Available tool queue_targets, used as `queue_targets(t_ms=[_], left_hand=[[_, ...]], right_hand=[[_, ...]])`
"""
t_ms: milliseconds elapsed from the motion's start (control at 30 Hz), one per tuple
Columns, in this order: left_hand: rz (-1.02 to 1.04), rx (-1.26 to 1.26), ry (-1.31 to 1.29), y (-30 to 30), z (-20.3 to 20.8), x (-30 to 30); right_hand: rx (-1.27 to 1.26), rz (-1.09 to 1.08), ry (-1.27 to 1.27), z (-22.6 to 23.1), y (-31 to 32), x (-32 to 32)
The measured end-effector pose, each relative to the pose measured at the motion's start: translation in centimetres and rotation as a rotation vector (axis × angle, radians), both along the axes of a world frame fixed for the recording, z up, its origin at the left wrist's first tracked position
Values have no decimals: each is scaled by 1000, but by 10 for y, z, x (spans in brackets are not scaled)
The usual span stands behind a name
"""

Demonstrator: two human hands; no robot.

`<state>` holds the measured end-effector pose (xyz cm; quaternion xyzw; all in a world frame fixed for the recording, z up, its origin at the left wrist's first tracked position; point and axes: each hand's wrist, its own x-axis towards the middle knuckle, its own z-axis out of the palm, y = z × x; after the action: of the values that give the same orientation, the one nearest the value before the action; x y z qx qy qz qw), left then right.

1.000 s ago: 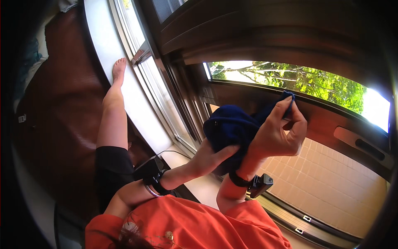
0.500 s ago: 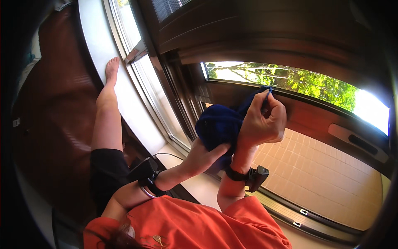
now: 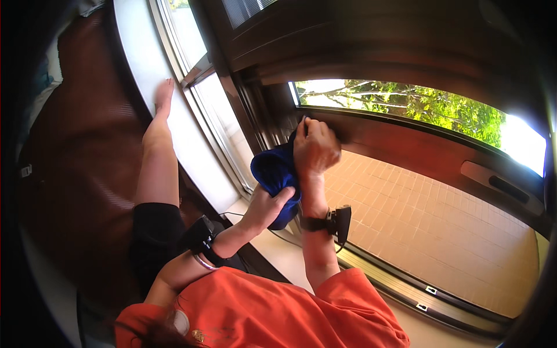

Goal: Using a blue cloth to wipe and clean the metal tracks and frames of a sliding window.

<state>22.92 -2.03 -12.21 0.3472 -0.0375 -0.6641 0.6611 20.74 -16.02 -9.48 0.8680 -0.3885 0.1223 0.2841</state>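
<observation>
Left hand (image 3: 265, 209) and right hand (image 3: 316, 147) (two) clamped one cloth (image 3: 271, 170). Both had shifted toward nine o'clock.

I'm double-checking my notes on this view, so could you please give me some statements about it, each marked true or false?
1. The left hand and the right hand both hold the blue cloth. True.
2. Both wrists are bare. False: a black device is strapped to the right one, and a similar device to the left.
3. Green leaves are visible outside. True.
4. The person wears a white top. False: the shirt is orange-red.
5. A bare foot shows at the upper left. True.
</observation>
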Motion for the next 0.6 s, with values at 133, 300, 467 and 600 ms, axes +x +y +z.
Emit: queue_targets(t_ms=[133, 300, 467, 600], left_hand=[[-69, 178, 48, 10, -20, 0], [-8, 112, 49, 19, -18, 2], [-15, 61, 42, 13, -2, 9], [-28, 30, -112, 10, -11, -1]], right_hand=[[121, -160, -46, -51, 9, -21], [44, -227, -573, -27, 17, -16], [-131, -160, -609, -8, 8, -10], [-82, -172, -334, -25, 6, -27]])
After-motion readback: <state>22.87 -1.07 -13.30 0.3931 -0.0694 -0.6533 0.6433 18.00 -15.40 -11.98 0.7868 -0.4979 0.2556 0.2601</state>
